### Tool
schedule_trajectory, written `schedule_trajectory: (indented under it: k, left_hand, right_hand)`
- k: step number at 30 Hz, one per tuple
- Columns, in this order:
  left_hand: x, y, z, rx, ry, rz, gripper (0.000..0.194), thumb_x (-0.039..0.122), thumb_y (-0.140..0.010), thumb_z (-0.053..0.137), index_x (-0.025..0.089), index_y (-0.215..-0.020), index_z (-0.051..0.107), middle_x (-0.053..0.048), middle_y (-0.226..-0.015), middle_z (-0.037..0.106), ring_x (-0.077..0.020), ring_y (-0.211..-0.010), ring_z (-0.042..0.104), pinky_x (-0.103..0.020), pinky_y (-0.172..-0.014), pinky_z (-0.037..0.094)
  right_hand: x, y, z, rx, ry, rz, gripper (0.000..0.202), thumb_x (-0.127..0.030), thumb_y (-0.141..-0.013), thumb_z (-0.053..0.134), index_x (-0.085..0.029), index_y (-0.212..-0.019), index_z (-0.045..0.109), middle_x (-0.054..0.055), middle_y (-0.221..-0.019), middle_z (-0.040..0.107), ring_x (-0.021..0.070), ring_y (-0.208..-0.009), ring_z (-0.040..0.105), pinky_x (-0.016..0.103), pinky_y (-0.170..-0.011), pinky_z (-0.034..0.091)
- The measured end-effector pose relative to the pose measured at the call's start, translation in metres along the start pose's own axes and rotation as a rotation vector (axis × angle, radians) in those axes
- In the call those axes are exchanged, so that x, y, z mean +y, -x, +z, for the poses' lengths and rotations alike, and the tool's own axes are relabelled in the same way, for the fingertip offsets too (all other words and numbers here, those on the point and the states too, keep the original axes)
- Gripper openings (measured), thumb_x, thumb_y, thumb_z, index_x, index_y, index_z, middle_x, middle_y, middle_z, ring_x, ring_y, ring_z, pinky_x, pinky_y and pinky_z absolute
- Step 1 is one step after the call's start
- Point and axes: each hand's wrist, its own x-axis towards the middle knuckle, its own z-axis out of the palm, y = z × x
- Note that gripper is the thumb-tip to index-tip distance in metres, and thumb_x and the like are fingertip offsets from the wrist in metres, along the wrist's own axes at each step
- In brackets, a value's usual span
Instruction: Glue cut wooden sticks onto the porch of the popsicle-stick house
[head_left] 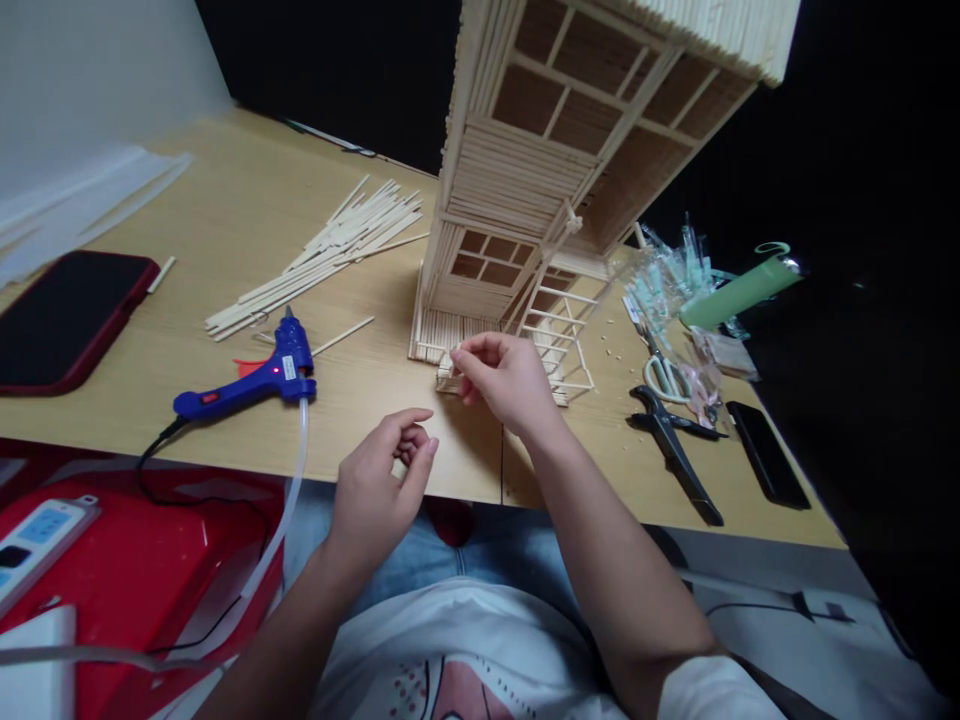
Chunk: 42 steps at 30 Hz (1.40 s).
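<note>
Your right grip (510, 380) curls near a pinch, any hold unclear; just beyond, the stick house (517, 165) stands tall, farther from your empty, loosely curled left hand (379, 478).

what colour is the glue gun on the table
Mostly blue: the glue gun shows best in the head view.

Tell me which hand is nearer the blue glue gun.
Left: the left hand is to the right of the blue glue gun, not touching it; the right hand is farther right, near the base of the stick house.
</note>
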Motion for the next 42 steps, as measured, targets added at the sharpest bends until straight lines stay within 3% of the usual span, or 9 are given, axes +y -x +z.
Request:
schedule_trajectory:
  k: [6,11,18,42]
  left_hand:
    - [0.000,0.001,-0.002,0.002,-0.018,0.024,0.022,0.019,-0.095,0.061,0.018,-0.116,0.063,0.001,-0.085,0.070,-0.0097,-0.074,0.067,-0.020,-0.074,0.055]
    - [0.000,0.001,-0.001,-0.001,-0.033,0.044,0.021,0.019,-0.095,0.061,0.017,-0.116,0.063,0.001,-0.085,0.070,-0.0094,-0.074,0.067,-0.019,-0.074,0.055]
    - [-0.001,0.000,-0.001,0.004,-0.057,0.054,0.020,0.020,-0.095,0.061,0.017,-0.115,0.063,0.000,-0.084,0.070,-0.0103,-0.073,0.068,-0.021,-0.074,0.056]
    - [-0.001,0.000,0.000,-0.008,-0.093,0.073,0.021,0.017,-0.095,0.061,0.017,-0.116,0.063,0.000,-0.084,0.071,-0.0103,-0.073,0.068,-0.021,-0.074,0.056]
  right_hand:
    - [0.003,-0.004,0.002,0.028,-0.025,0.056,0.011,-0.022,-0.080,0.074,-0.016,-0.083,0.065,-0.003,-0.058,0.064,0.0093,-0.043,0.058,0.019,-0.040,0.046]
    - [0.005,-0.005,0.007,0.080,0.005,0.051,0.026,-0.019,-0.079,0.075,-0.019,-0.099,0.059,-0.007,-0.056,0.064,0.0095,-0.041,0.056,0.018,-0.038,0.044]
    - [0.012,-0.006,0.013,0.113,-0.011,0.066,0.036,-0.023,-0.079,0.075,-0.026,-0.097,0.045,-0.010,-0.056,0.062,0.0104,-0.040,0.055,0.017,-0.036,0.041]
    - [0.018,-0.011,0.014,0.121,-0.041,0.053,0.037,-0.024,-0.078,0.075,-0.027,-0.096,0.042,-0.011,-0.055,0.061,0.0109,-0.041,0.055,0.017,-0.036,0.039]
